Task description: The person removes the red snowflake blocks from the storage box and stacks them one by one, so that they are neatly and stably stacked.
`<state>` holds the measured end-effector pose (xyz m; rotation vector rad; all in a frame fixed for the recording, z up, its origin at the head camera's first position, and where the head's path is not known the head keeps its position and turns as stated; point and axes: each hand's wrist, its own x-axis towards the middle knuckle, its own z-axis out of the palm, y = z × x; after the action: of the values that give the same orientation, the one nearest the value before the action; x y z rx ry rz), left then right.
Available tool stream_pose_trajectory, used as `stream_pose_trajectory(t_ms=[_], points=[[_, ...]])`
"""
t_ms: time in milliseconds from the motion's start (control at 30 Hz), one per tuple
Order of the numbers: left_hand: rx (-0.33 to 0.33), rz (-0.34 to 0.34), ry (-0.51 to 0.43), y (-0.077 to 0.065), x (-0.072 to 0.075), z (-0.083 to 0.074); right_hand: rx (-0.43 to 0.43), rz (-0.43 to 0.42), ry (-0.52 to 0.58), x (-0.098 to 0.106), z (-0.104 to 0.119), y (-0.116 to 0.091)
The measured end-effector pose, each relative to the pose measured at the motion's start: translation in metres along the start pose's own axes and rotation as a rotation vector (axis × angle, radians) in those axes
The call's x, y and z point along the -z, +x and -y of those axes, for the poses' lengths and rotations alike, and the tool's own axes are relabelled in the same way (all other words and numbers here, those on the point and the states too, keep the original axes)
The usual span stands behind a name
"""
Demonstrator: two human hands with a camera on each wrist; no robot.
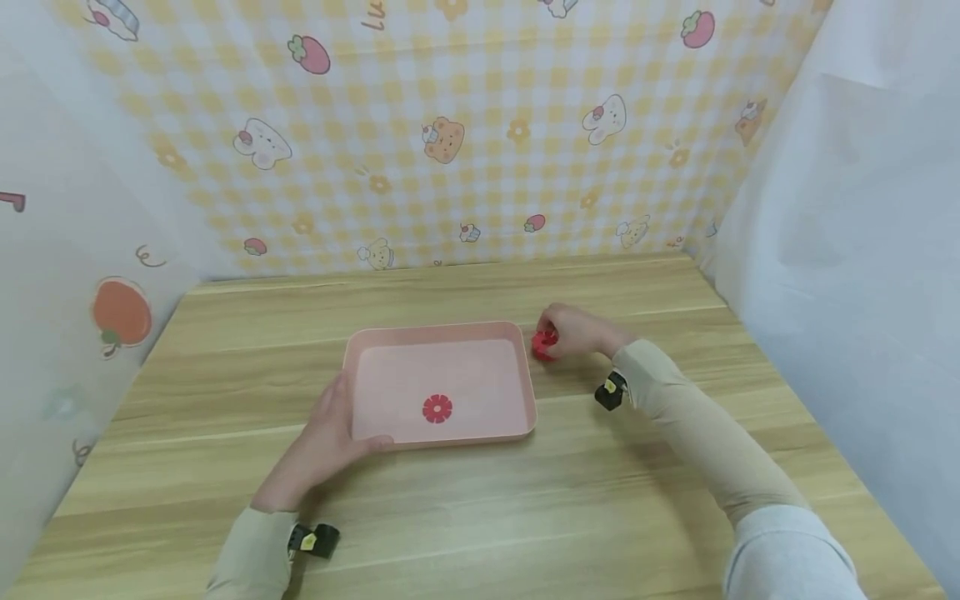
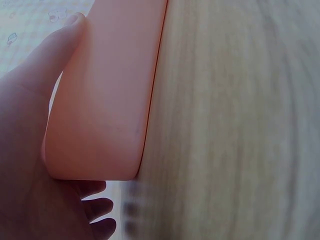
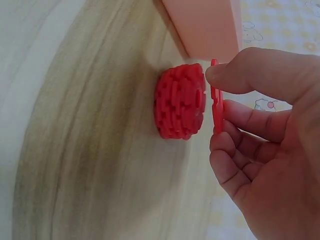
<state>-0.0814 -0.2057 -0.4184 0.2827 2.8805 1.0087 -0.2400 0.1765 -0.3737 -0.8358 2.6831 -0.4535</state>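
A shallow pink tray [image 1: 442, 367] stands on the table, with one red notched disc [image 1: 430, 409] lying inside near its front wall. At its front left corner, my left hand [image 1: 326, 437] holds the tray, thumb along the front wall and fingers round the left side. My right hand [image 1: 577, 332] is just past the tray's right wall. In the right wrist view, its thumb and fingers pinch a single red notched disc [image 3: 217, 107] by the edges. Right beside that disc is a neat stack of the same red discs [image 3: 179, 102] on the table, a small gap between them.
The wood-grain table [image 1: 480, 517] reaches back to a yellow checked cloth [image 1: 480, 183] with cartoon prints. White sheets hang at the left [image 1: 67, 217] and the right [image 1: 847, 208]. A small black camera sits on each wrist.
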Motion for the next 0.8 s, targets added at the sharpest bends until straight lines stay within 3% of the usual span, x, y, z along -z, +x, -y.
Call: stream_pose_trajectory(t_ms=[433, 800], points=[[-0.004, -0.007, 0.002, 0.0, 0.001, 0.001, 0.004, 0.016, 0.025, -0.006, -0.003, 0.001], [0.0, -0.004, -0.016, 0.0, 0.0, 0.0, 0.051, 0.002, 0.017, 0.007, 0.007, -0.003]])
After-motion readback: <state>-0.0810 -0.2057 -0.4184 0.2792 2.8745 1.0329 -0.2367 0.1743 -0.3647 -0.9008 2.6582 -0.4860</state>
